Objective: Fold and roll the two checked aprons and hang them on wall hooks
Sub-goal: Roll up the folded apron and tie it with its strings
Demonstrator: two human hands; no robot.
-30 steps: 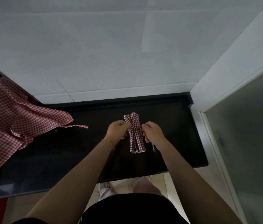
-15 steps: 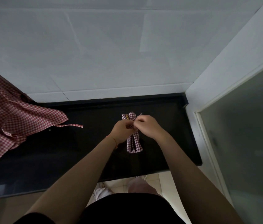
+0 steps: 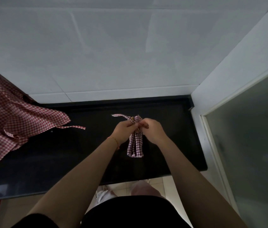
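Since a moment ago my hands have drawn closer together over the upper end of the roll, and a loose strap end (image 3: 117,115) now sticks out to the left above my left hand (image 3: 124,131), where before the strap lay tight around the bundle. My left hand pinches the strap just beside the top of the rolled apron (image 3: 135,142), fingers curled in. My right hand (image 3: 152,131) is curled too and meets the left at the same spot, its fingertips (image 3: 144,125) touching or gripping the tie; exactly which strand it holds I cannot tell, as the knuckles hide it. Both hands are clamped close together on the tie at the roll's top, neither one spread.

The rolled apron lies lengthwise toward me on the black tabletop (image 3: 87,153), its lower end free and slightly fanned. I judge that I am tying the strap around this first roll to keep it shut. The next move calls for pulling the strap ends snug without letting the roll loosen, leaving a loop or tail that can catch on a hook.

Further out, the second apron (image 3: 14,122) lies unfolded at the left, well apart from my hands, draped over the tabletop edge with one of its ties trailing right. It has yet to be folded and rolled. No wall hooks show on the white wall (image 3: 130,55) behind.
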